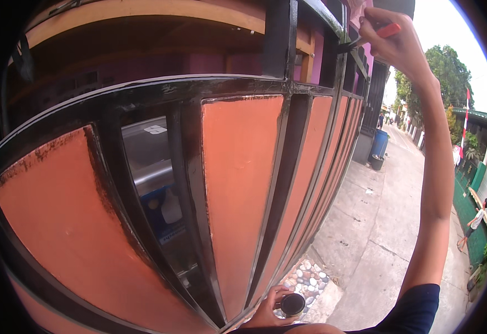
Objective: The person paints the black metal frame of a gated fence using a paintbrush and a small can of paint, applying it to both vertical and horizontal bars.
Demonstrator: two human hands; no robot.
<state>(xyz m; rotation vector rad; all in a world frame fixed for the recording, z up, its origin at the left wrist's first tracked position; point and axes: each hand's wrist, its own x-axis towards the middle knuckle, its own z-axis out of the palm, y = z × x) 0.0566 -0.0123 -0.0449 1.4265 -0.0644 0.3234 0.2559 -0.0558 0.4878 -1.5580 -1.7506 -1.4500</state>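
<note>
High up, my right hand [396,47] is closed around the red handle of a paintbrush [389,30]. Its dark bristles lie against a black metal bar in the upper part of the gate [243,183]. Low down and close to my body, my left hand [267,312] grips a small round container [293,304] of dark paint, its fingers curled about the side. The gate has a black frame with orange panels, and dark smears run along the edges of the left panel [65,183].
Behind the gate bars there is a vehicle [149,145]. Rounded pebbles [310,281] are set at the gate's foot beside a concrete lane [366,222]. Farther along stands a blue barrel [379,143]. Across the lane, a person [474,222] is by a green wall.
</note>
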